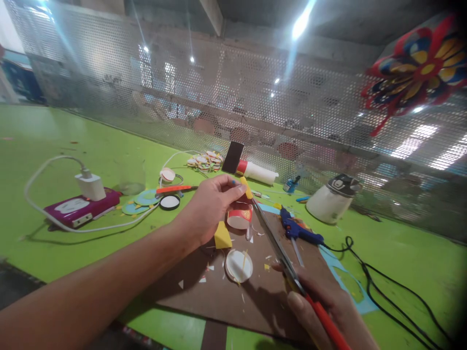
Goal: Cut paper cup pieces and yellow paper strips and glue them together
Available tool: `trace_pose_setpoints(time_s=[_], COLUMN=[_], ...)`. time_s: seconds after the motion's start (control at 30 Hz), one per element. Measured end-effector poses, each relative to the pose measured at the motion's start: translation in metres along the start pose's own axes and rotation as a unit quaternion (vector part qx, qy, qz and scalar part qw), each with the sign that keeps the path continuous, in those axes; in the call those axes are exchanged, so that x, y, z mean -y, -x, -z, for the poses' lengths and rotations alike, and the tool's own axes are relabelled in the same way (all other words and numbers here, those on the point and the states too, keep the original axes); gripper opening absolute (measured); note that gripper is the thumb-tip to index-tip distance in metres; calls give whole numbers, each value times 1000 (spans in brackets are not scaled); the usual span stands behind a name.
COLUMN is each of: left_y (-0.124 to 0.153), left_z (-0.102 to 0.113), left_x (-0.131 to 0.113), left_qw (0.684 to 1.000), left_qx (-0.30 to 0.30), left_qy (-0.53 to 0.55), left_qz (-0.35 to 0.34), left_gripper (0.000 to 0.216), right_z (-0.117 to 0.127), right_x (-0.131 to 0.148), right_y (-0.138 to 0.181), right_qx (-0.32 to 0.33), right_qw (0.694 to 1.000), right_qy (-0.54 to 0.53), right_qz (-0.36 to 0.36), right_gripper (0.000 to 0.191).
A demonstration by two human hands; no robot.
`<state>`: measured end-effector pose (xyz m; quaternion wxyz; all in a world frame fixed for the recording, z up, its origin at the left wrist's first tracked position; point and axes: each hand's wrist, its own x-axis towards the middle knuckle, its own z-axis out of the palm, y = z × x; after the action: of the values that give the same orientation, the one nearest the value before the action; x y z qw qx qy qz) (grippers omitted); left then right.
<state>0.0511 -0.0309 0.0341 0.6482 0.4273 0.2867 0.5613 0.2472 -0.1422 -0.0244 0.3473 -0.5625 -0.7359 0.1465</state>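
My left hand (219, 197) pinches a small yellow paper piece (246, 187) above the brown board. In my right hand (317, 299) is a pair of scissors (272, 233) with red handles, its blade tips at the lower end of the yellow piece. Whether the blades touch the paper is hard to tell. Below my left hand stands a cut paper cup section (240, 218) with a red band. A folded yellow paper (223, 235) lies beside it. Closer to me is a round white paper disc (239, 266) with thin yellow strips across it.
Paper scraps litter the brown board (204, 304). A blue glue gun (297, 231) lies at its right, its black cord (368, 272) trailing over the green table. Behind it stands a white container (330, 199). A purple power strip (83, 209) with a white charger sits left; a phone (232, 157) leans at the back.
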Motion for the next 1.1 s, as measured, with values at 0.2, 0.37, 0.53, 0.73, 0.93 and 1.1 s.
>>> trace_pose_setpoints(time_s=[0.2,0.37,0.53,0.73,0.93,1.1], left_y=[1,4,6,5,8,8], left_z=[-2,-3,-4,-2,-3,-4], left_x=[1,4,9,13,16,19], left_qw=[1000,1000,1000,999,999,998], left_qx=[3,-1,-1,1,-13,-21], left_qy=[22,21,17,9,2,-2], left_qz=[-16,-12,-11,-32,-46,-58], left_gripper=[10,11,11,11,11,13], right_z=[4,4,5,3,-3,-4], right_x=[0,-2,-3,-2,-2,-1], right_y=[0,-1,-2,-1,0,0], right_qx=[6,37,37,9,-21,-12], right_qw=[999,998,998,999,999,999], right_qy=[32,41,48,36,5,8], right_qz=[13,20,34,35,32,44], right_gripper=[42,43,41,40,39,38])
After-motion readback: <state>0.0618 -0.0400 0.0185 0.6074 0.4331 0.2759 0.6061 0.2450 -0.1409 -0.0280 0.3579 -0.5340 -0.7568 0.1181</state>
